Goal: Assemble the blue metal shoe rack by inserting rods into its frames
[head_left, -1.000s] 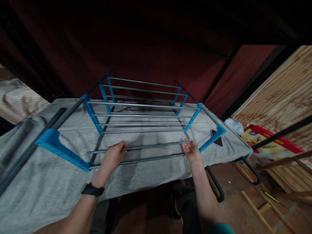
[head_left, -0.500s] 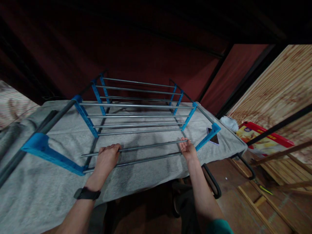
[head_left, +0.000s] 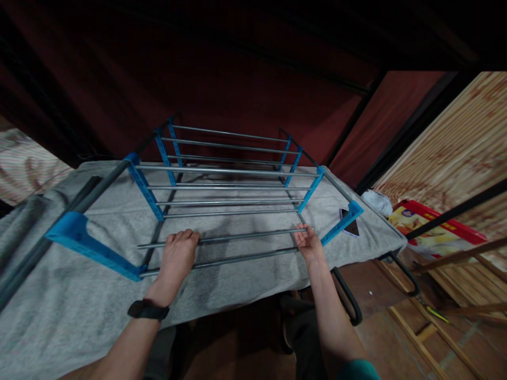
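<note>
A loose grey metal tube (head_left: 245, 236) spans between my two hands, in front of a rack (head_left: 233, 171) of metal tubes and blue plastic brackets. My left hand (head_left: 181, 254) is closed around the tube near its left end, which sticks out past the hand. My right hand (head_left: 309, 243), palm turned up, holds the tube's other end with curled fingers. Just below runs another tube (head_left: 245, 257), fitted at its left into a blue bracket (head_left: 95, 250); its right end is hidden at my right hand. A right-hand blue bracket (head_left: 340, 224) stands beside that hand.
The rack lies on a grey cloth (head_left: 222, 293) over a table-like surface. A phone (head_left: 350, 222) lies at the right. Beyond the edge are a red and yellow box (head_left: 439, 227), wooden frames (head_left: 423, 335) and a yellow-green tool (head_left: 438, 315) on the floor. A dark red panel stands behind.
The view has shifted slightly, so everything sits a little further right. Both hands keep their hold on the tube, with little visible movement against the rack.
</note>
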